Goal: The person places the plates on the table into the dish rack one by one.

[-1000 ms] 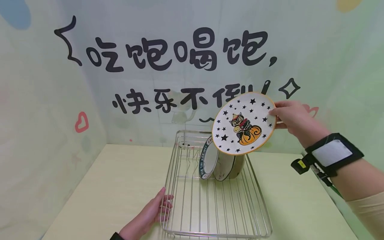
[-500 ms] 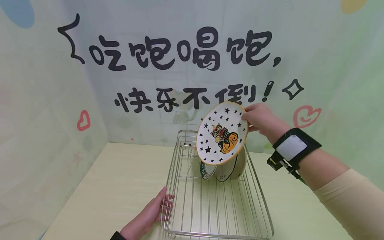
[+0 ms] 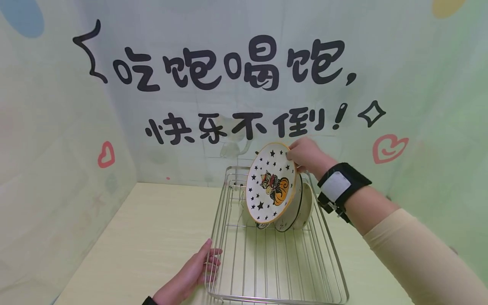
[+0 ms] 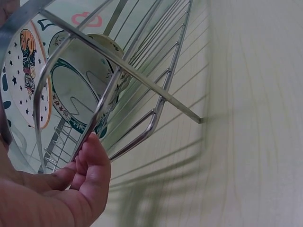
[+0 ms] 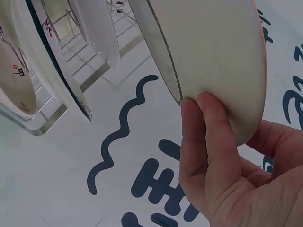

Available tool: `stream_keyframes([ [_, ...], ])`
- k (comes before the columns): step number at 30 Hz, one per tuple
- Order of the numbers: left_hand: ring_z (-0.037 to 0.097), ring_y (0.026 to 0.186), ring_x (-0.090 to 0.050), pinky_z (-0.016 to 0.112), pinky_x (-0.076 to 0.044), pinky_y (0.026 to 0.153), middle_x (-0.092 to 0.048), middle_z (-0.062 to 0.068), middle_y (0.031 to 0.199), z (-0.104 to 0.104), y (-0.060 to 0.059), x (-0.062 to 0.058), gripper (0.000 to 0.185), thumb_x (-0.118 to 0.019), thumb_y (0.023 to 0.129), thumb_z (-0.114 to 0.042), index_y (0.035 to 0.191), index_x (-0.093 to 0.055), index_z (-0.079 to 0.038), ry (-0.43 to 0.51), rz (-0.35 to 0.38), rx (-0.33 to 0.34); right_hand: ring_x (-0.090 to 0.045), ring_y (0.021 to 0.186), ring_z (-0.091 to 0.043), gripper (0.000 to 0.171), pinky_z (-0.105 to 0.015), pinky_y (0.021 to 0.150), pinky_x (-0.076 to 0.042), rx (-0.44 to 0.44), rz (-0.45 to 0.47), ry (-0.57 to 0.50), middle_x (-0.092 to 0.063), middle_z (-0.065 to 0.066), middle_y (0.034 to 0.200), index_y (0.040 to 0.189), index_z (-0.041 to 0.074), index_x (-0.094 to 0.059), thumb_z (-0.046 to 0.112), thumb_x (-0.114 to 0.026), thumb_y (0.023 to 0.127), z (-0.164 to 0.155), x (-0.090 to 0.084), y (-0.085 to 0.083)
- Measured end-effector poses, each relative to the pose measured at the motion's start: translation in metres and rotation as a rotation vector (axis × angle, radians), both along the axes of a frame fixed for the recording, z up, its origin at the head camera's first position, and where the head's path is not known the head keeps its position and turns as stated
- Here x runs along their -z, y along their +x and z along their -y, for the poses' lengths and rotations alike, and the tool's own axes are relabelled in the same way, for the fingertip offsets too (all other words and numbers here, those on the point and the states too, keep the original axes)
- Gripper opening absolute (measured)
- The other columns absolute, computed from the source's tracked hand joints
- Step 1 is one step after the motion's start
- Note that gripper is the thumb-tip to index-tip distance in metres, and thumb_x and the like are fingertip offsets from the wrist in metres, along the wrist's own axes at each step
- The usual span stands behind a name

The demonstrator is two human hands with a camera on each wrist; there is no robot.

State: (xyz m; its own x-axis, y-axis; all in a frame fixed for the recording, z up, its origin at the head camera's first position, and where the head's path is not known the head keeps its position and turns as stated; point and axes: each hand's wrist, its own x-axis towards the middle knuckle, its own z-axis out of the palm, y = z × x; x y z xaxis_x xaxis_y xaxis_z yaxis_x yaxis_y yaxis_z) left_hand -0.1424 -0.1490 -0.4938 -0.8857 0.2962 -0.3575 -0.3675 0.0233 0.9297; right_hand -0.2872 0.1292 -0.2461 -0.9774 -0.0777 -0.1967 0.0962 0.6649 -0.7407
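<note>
In the head view, my right hand point(image 3: 309, 157) pinches the upper right edge of a white plate point(image 3: 271, 183) with an orange rim, black stars and a cat on a pumpkin. The plate is tilted above the wire dish rack point(image 3: 277, 299); its pale back point(image 5: 220, 52) faces the right wrist camera. Behind it, a black-rimmed plate point(image 3: 292, 214) and a cream plate point(image 3: 306, 207) stand on edge in the rack. A green-patterned plate point(image 4: 73, 87) is mostly hidden in the head view but shows in the left wrist view. My left hand point(image 3: 188, 273) grips the rack's left side.
The rack stands on a pale wood-grain table point(image 3: 126, 245). Behind it hangs a light cloth backdrop point(image 3: 183, 25) with large black lettering, and similar cloth closes off both sides.
My right hand has brought the starred plate left and down, over the rack, and turned it more edge-on. It now covers most of the green-patterned plate. My left hand stays on the rack.
</note>
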Motion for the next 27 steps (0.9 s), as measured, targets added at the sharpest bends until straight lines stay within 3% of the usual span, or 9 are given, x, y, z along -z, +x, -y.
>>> stream_keyframes([
  [8, 0.014, 0.077, -0.045, 0.029, -0.046, 0.067, -0.05, 0.004, 0.092, -0.004, 0.001, 0.0, 0.088, -0.026, 0.093, -0.067, 0.135, -0.038, 0.01, 0.011, 0.007, -0.005, -0.063, 0.07, -0.02, 0.024, -0.029, 0.062, -0.056, 0.016, -0.009, 0.051, -0.065, -0.021, 0.097, 0.098, -0.01, -0.065, 0.0, -0.046, 0.087, 0.008, 0.003, 0.0],
  [14, 0.013, 0.075, -0.044, 0.029, -0.044, 0.067, -0.049, 0.004, 0.092, -0.001, 0.0, 0.0, 0.088, -0.025, 0.094, -0.066, 0.135, -0.037, 0.01, 0.011, 0.001, -0.004, -0.061, 0.063, -0.017, 0.019, -0.03, 0.064, -0.057, 0.016, -0.024, 0.068, -0.065, -0.018, 0.088, 0.089, -0.008, -0.063, 0.001, -0.047, 0.087, 0.012, 0.003, -0.002],
  [19, 0.012, 0.073, -0.043, 0.028, -0.044, 0.066, -0.049, 0.003, 0.09, -0.002, 0.001, 0.0, 0.088, -0.027, 0.093, -0.067, 0.134, -0.037, 0.01, 0.022, 0.009, -0.006, -0.059, 0.054, -0.014, 0.019, -0.027, 0.058, -0.055, 0.005, -0.038, 0.12, -0.064, -0.013, 0.076, 0.088, -0.007, -0.064, 0.003, -0.048, 0.087, 0.014, 0.004, -0.008],
  [27, 0.013, 0.076, -0.044, 0.028, -0.045, 0.067, -0.048, 0.003, 0.091, 0.0, 0.001, 0.001, 0.087, -0.025, 0.094, -0.066, 0.134, -0.037, 0.01, 0.027, 0.007, -0.005, -0.066, 0.057, -0.019, 0.021, -0.025, 0.054, -0.054, 0.039, -0.036, 0.179, -0.066, -0.016, 0.083, 0.093, -0.008, -0.066, 0.005, -0.05, 0.089, 0.017, 0.002, -0.018],
])
